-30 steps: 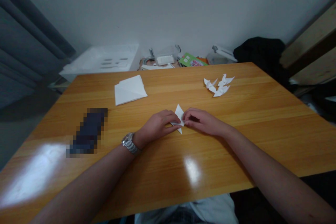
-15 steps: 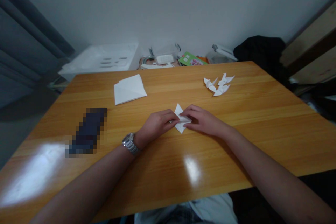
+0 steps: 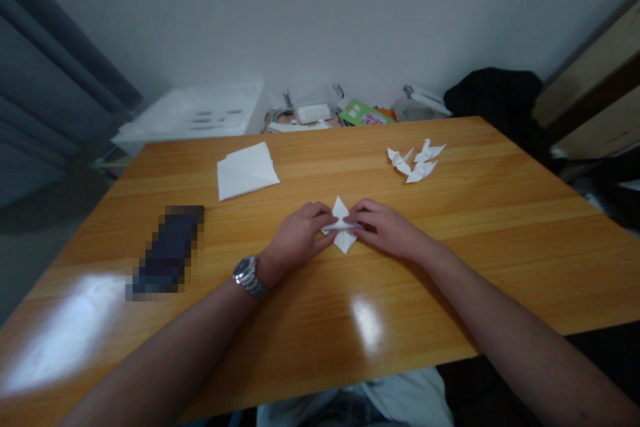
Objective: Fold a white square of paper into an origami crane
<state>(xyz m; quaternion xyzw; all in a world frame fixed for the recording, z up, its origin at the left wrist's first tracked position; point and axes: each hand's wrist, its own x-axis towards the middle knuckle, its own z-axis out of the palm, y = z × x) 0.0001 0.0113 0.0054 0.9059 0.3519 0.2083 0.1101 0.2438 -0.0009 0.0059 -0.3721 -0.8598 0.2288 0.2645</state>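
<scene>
A small folded white paper [image 3: 345, 242] lies on the wooden table in front of me, its points showing at the far, near and left sides. My left hand [image 3: 303, 230], with a metal watch [image 3: 249, 275] on the wrist, grips its left side between thumb and fingers. From the right, my right hand [image 3: 385, 227] pinches the other side, covering part of that edge. Between the fingertips a raised crease runs across the paper's middle. Beyond my right hand sit several folded paper birds [image 3: 417, 163], close together.
A stack of white paper sheets [image 3: 247, 172] rests at the back left of the table [image 3: 320, 320]. Left of my hands lies a dark pixelated object [image 3: 169, 250]. Behind the table are a white tray [image 3: 195, 110], a green book [image 3: 364, 113] and black cloth [image 3: 493, 93].
My left fingers have spread from a pinch over the paper's middle to its left side, thumb below and fingers above. The right hand stays nearly in place.
</scene>
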